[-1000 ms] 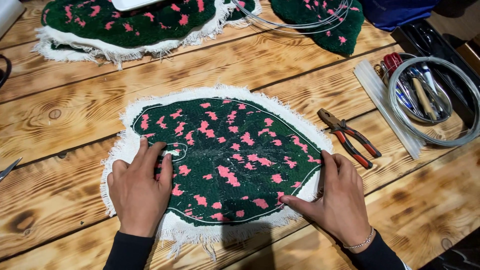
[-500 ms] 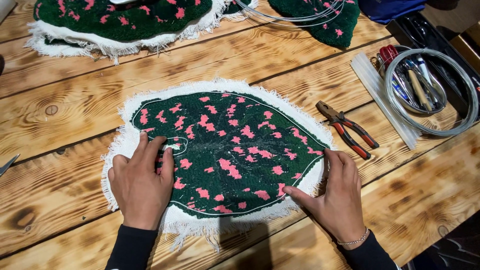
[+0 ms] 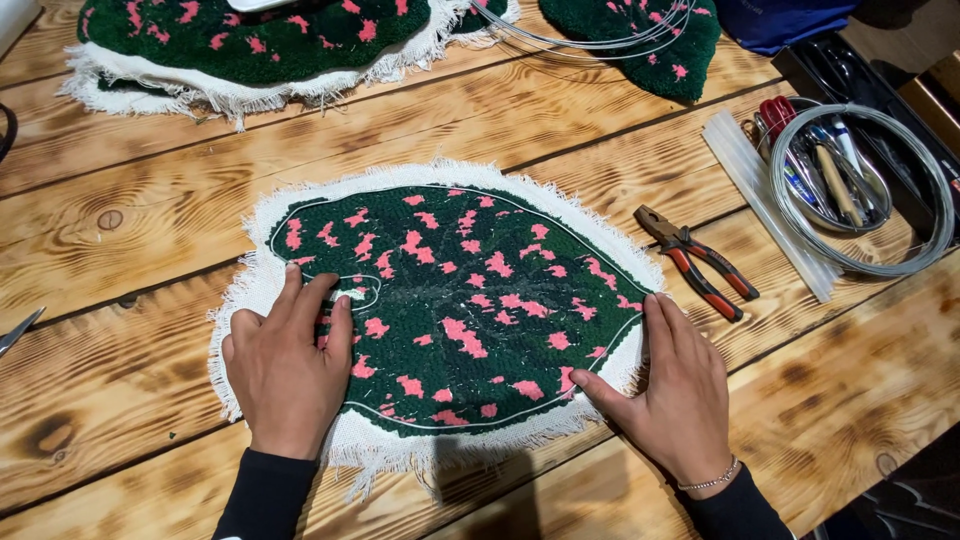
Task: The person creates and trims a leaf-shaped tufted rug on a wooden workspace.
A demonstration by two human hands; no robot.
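One leaf-shaped rug piece (image 3: 470,300) lies flat in front of you in the middle of the wooden table (image 3: 150,190), dark green with pink patches and a white frayed fringe all around. A thin pale wire (image 3: 500,418) runs along the edge of the green part.

Your left hand (image 3: 288,370) rests palm down on the rug's left end, fingers spread a little and stretched forward, the fingertips touching a small loop of the wire. It grips nothing. Your right hand (image 3: 672,385) lies on the rug's lower right edge, palm down, with the fingers held close together over the fringe and the thumb pointing left onto the green pile beside the wire. It holds nothing either, only presses. You wear dark sleeves on both arms and a thin bracelet (image 3: 712,481) on the right wrist.

Just right of the rug sits one pair of pliers (image 3: 697,262) with red and black handles, apart from your right hand. Farther right lies a bundle of clear sticks (image 3: 765,215), and beside it one coil of grey wire (image 3: 862,190) ringing some pens and tools. At the far edge of the table you have at least two more green and pink rug pieces (image 3: 260,40), one at the left and one (image 3: 640,40) at the right.
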